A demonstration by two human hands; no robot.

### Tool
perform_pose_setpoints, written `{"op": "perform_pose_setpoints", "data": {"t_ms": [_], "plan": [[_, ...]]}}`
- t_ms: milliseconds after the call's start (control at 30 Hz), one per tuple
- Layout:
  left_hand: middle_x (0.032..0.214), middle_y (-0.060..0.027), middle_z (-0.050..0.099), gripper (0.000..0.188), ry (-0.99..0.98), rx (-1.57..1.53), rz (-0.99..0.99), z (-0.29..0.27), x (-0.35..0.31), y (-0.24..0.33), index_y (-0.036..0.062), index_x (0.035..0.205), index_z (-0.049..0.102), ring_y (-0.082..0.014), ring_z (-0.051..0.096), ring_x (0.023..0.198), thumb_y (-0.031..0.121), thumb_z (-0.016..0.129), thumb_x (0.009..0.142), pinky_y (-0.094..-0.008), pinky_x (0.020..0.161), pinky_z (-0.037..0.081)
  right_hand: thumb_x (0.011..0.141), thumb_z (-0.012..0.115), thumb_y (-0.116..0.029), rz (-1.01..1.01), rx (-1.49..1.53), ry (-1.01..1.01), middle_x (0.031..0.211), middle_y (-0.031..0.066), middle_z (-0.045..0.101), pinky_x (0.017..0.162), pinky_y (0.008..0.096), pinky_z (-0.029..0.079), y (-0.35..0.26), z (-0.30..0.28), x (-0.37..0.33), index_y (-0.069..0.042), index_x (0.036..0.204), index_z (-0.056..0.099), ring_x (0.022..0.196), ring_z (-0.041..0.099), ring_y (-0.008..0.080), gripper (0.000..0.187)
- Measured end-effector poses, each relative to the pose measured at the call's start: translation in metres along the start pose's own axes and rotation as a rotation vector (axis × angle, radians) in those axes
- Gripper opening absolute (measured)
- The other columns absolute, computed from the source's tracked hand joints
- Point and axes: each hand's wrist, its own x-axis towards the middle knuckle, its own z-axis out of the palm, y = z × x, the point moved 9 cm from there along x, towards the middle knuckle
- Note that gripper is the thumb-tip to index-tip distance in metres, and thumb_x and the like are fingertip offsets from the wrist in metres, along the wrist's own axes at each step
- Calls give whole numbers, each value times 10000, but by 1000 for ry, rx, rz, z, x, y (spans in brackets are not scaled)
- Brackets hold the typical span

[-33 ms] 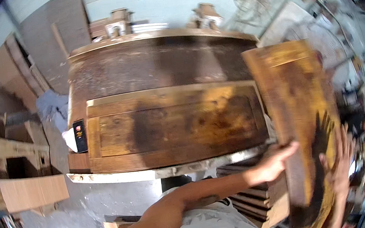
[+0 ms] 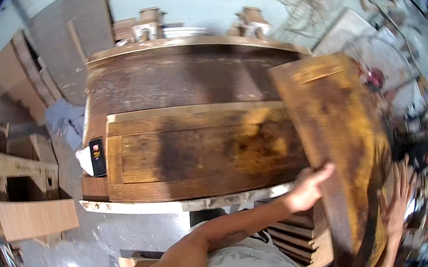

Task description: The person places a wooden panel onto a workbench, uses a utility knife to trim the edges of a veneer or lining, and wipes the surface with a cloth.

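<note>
Left hand [image 2: 306, 190] gripped the board [image 2: 333, 118] at one edge; right hand [image 2: 396, 204], spread wide, was at the other; a panel [image 2: 200, 151] lay leftward

The board [image 2: 338, 111] is amber-brown, blotched dark; the panel [image 2: 139, 162] is golden brown with near-black patches. The worktop [image 2: 137, 84] is dull dark brown, flecked pale, its far edge tan. Near its left edge, the phone [image 2: 98, 167] is black.
</note>
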Motion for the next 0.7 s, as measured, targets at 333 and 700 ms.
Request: {"op": "perform_pose_setpoints", "data": {"t_ms": [333,700], "plan": [[1323,-126,428,479,623,-89,642,-163,-171,244,3,1311,371,-282,415,1212,310,473,957,-452,1016,355,889,595,-333,700,1395,-525,1033,101,595,785,318,466,-42,189,70,17,1160,530,923,578,204,447],[1256,-222,477,653,954,154,323,-233,-127,413,-42,1352,273,-352,510,1122,424,462,936,-464,985,436,745,664,-561,279,767,-434,1171,202,568,936,385,394,-208,412,449,82,1211,515,1095,528,318,808]]}}
